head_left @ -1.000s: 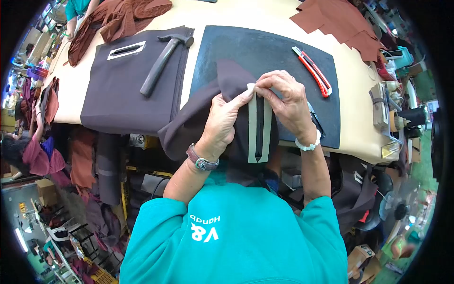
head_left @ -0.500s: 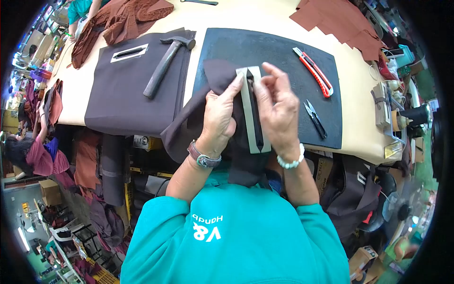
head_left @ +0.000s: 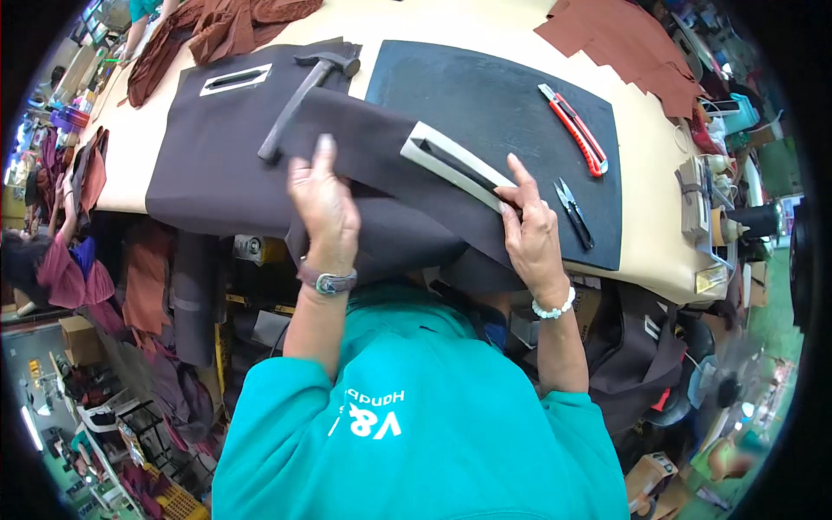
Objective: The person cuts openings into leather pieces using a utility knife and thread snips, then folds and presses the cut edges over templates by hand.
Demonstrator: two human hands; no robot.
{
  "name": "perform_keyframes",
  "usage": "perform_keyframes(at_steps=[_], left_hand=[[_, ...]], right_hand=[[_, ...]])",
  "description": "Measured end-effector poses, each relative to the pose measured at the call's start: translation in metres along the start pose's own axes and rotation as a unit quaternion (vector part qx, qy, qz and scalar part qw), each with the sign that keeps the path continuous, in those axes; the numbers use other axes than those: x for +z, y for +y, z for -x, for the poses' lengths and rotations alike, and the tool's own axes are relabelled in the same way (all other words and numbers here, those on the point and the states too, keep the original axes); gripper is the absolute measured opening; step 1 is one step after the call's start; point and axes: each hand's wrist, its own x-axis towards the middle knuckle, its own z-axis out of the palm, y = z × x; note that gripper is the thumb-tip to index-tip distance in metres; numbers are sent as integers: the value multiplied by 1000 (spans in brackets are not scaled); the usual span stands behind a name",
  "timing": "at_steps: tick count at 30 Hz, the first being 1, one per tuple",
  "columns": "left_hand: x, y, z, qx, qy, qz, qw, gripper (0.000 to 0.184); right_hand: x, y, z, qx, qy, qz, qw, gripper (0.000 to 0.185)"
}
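A dark brown fabric panel [head_left: 368,130] slants across the table's front edge and partly covers the black cutting mat. On it lies a pale strip frame [head_left: 477,185] around a long dark slot. At the frame's lower right end, my right hand [head_left: 533,232] pinches the panel, thumb and fingers at the frame. My left hand [head_left: 325,206] is a little blurred, open with the thumb raised, over the panel's left part. Whether its fingertips touch the cloth I cannot tell. A hammer [head_left: 295,108] lies just beyond it on a stack of dark panels [head_left: 195,156].
The black mat [head_left: 451,82] bears a red utility knife [head_left: 575,130] and small thread snips [head_left: 572,212] to the right. Another pale-framed slot [head_left: 236,79] tops the left stack. Rust-brown fabric [head_left: 620,48] lies at the far right, with more crumpled brown cloth [head_left: 230,30] at far left.
The framed panel has swung from nearly upright to a slant and been lowered over the mat and left stack. My left hand has let go and moved left; my right hand moved to the frame's lower end.
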Motion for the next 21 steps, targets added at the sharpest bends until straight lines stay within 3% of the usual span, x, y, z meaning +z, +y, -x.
perform_keyframes(at_steps=[1, 2, 4, 6, 8, 11, 14, 16, 18, 21], left_hand=[[5, 14, 2, 114, -29, -41, 992, 27], [-2, 13, -9, 327, 9, -265, 907, 26], [30, 40, 15, 477, -127, -473, 730, 28], [43, 27, 17, 429, -423, -462, 650, 24], [50, 1, 20, 347, -554, -467, 595, 19], [51, -26, 1, 219, -661, -491, 524, 18], [54, -27, -11, 147, -698, -478, 513, 16], [49, -27, -18, 138, -693, -464, 534, 15], [44, -24, -23, 116, -687, -449, 560, 16], [31, -32, -24, 187, -667, -433, 576, 17]], right_hand=[[1, 4, 1, -21, 6, 4, 1000, 54], [2, 7, 4, -43, 12, 8, 999, 54], [6, 10, 8, -66, 24, 9, 998, 54], [8, 13, 10, -75, 40, 8, 996, 54], [9, 15, 12, -89, 44, 19, 995, 53], [7, 14, 12, -100, 52, 40, 993, 51], [4, 12, 10, -114, 53, 68, 990, 51], [1, 12, 8, -125, 44, 85, 988, 48], [-1, 18, 7, -196, 33, 121, 972, 44], [-12, 27, 12, -258, 7, 155, 954, 38]])
